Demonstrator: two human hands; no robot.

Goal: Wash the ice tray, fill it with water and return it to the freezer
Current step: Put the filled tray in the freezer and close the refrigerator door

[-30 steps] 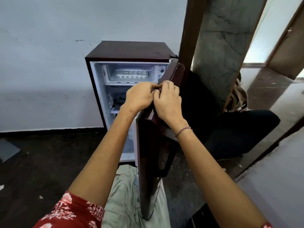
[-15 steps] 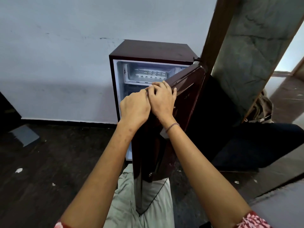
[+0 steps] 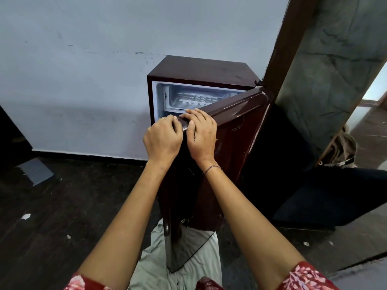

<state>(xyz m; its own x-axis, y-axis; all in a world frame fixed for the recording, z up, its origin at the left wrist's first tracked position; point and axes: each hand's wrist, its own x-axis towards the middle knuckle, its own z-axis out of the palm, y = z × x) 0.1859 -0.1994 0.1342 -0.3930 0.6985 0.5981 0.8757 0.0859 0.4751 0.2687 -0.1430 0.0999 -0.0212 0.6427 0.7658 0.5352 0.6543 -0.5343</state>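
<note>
A small dark maroon fridge (image 3: 201,70) stands against the pale wall. Its door (image 3: 230,130) is partly swung toward the cabinet. Inside the open freezer compartment at the top lies the white ice tray (image 3: 196,99). My left hand (image 3: 162,139) and my right hand (image 3: 201,132) sit side by side on the door's top corner, fingers curled over its edge. The lower shelves are hidden behind the door and my hands.
A brown wooden door frame (image 3: 289,38) and a grey stone slab (image 3: 326,59) stand right of the fridge. A dark cushion (image 3: 335,195) and a bag (image 3: 343,151) lie on the floor at the right. A grey flat piece (image 3: 35,171) lies at the left.
The door has swung further toward the fridge with both hands on its top corner, covering more of the interior. My view has shifted, so the fridge sits further right and lower.
</note>
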